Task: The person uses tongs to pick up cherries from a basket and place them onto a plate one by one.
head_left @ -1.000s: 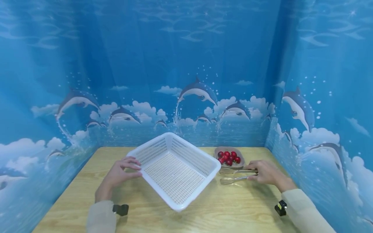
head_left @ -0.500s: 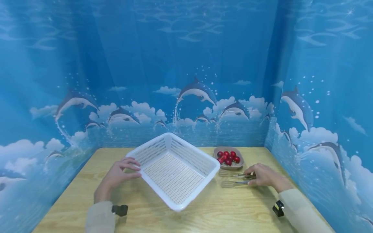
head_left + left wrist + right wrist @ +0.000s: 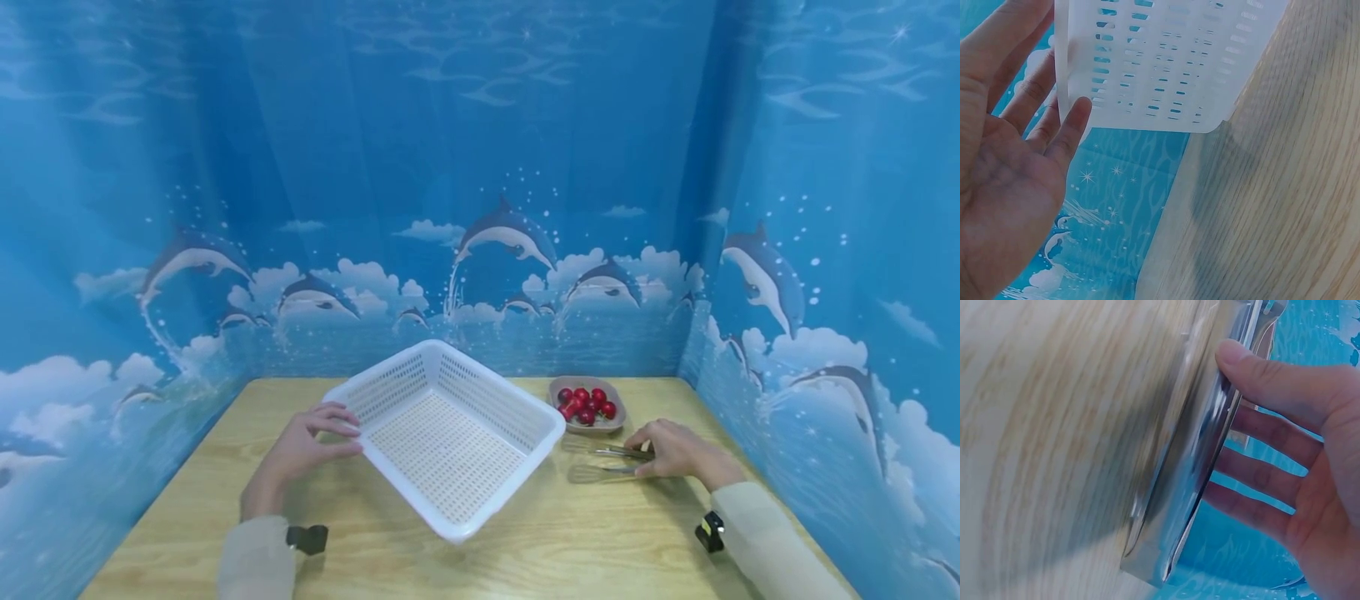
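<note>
A white perforated plastic basket (image 3: 450,450) stands turned cornerwise in the middle of the wooden table. At its left corner my left hand (image 3: 311,450) holds the rim, fingers over the edge; in the left wrist view fingers (image 3: 1074,128) wrap the rim beside the slotted wall. To the right, my right hand (image 3: 671,450) grips metal tongs (image 3: 617,452), their two heads pointing left, spread apart, close over the table. In the right wrist view the thumb (image 3: 1254,365) presses the shiny arm of the tongs, the other fingers behind it.
Behind the tongs sits a small beige dish (image 3: 621,422) of several shiny red fruits (image 3: 587,414) that look like cherries. The wooden table (image 3: 570,550) is bordered at the back and sides by blue dolphin-print curtains (image 3: 390,208).
My right hand and the tongs have come slightly lower and nearer to me, away from the dish. The left hand and basket stay nearly in place.
</note>
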A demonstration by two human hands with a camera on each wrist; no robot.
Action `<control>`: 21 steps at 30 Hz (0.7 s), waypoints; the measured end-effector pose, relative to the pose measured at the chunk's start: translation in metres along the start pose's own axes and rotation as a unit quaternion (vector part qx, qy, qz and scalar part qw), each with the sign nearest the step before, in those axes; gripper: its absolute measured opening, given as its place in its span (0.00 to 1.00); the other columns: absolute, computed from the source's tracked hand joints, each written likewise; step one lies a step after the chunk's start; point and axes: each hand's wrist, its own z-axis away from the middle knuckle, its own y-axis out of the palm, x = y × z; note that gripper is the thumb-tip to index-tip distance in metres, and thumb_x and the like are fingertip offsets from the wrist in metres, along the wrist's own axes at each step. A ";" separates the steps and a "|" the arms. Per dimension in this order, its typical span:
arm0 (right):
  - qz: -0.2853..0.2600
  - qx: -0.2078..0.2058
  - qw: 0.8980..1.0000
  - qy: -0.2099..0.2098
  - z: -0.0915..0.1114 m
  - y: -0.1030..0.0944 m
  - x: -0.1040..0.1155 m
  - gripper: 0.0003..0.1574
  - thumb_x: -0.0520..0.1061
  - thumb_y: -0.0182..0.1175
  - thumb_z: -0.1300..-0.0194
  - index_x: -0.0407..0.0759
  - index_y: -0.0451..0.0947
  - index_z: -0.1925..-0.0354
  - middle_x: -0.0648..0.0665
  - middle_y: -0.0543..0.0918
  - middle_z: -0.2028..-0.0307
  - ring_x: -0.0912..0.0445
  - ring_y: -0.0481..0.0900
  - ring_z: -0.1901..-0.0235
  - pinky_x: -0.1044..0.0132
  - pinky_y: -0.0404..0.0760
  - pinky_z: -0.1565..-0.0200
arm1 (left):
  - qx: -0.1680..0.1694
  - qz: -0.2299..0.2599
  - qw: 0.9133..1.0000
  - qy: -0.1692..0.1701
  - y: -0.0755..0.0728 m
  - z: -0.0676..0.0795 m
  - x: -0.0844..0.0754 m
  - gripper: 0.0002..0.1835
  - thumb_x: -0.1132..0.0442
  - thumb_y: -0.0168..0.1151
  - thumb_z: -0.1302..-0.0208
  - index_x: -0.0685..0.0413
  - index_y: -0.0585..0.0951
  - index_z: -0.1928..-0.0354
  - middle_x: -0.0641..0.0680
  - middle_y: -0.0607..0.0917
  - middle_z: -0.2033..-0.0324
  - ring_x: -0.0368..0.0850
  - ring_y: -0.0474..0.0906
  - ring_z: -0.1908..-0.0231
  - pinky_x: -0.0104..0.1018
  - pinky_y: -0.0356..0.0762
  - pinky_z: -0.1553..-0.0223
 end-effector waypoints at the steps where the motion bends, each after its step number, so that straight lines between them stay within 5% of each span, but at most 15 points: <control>1: -0.002 0.002 1.000 0.001 0.001 0.000 0.000 0.27 0.50 0.80 0.50 0.41 0.88 0.52 0.43 0.92 0.57 0.51 0.89 0.63 0.54 0.89 0.59 | 0.000 0.002 1.000 -0.004 0.000 0.000 -0.001 0.15 0.60 0.81 0.49 0.56 0.90 0.60 0.60 0.88 0.48 0.62 0.72 0.35 0.72 0.63 0.30; 8: -0.005 0.018 1.000 0.015 0.001 -0.004 0.003 0.31 0.50 0.81 0.52 0.40 0.87 0.50 0.42 0.92 0.55 0.48 0.88 0.60 0.53 0.89 0.57 | 0.010 -0.007 1.000 -0.003 0.000 -0.002 -0.003 0.14 0.59 0.78 0.44 0.56 0.90 0.57 0.61 0.87 0.45 0.67 0.71 0.32 0.74 0.61 0.30; 14: -0.037 0.061 0.993 0.098 -0.004 -0.022 0.023 0.39 0.49 0.78 0.45 0.35 0.80 0.39 0.33 0.86 0.47 0.36 0.85 0.50 0.42 0.87 0.49 | 0.019 -0.012 1.000 -0.002 -0.001 -0.004 -0.006 0.17 0.55 0.69 0.32 0.57 0.87 0.47 0.62 0.84 0.38 0.67 0.73 0.33 0.67 0.73 0.33; 18: -0.021 0.027 0.992 0.120 -0.015 -0.034 0.043 0.27 0.50 0.71 0.35 0.38 0.83 0.42 0.34 0.87 0.47 0.38 0.86 0.51 0.42 0.86 0.50 | 0.019 -0.018 0.999 -0.024 -0.002 -0.006 -0.016 0.21 0.55 0.66 0.28 0.60 0.83 0.40 0.64 0.79 0.34 0.68 0.73 0.33 0.63 0.78 0.38; 21: 0.020 -0.022 0.993 0.113 -0.025 -0.040 0.061 0.21 0.52 0.68 0.33 0.39 0.85 0.48 0.39 0.90 0.56 0.46 0.87 0.61 0.47 0.87 0.57 | 0.011 -0.055 0.998 -0.027 -0.002 -0.008 -0.025 0.21 0.55 0.65 0.28 0.60 0.83 0.41 0.65 0.79 0.34 0.69 0.72 0.33 0.64 0.77 0.39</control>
